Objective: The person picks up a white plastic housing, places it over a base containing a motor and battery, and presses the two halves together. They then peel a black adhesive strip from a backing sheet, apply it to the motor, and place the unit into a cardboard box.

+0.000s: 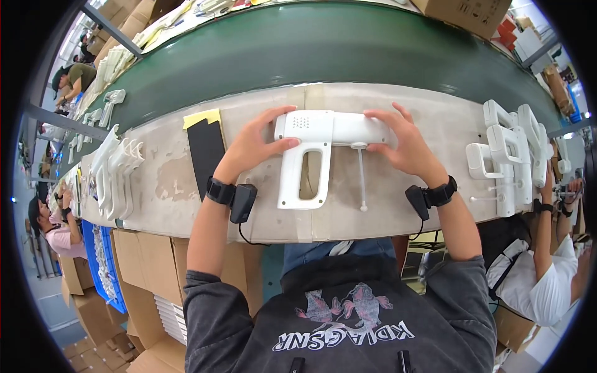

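A white plastic gun-shaped sprayer (320,129) lies on its side on the worktable in front of me, its looped handle toward me. A thin white tube with a small knob end (362,180) points from its barrel toward my body. My left hand (261,138) grips the rear end, thumb on the near side and fingers over the far edge. At the barrel's front end, my right hand (401,140) has its fingers and thumb closed about it, by the round collar where the tube starts. Both wrists wear black straps with small boxes.
A black strip with yellow backing (206,146) lies left of the sprayer. White shell halves (115,177) stand at the table's left; assembled white sprayers (507,155) are piled at right. Beyond runs a green conveyor belt (323,50). Cardboard boxes (149,261) sit below; co-workers flank both sides.
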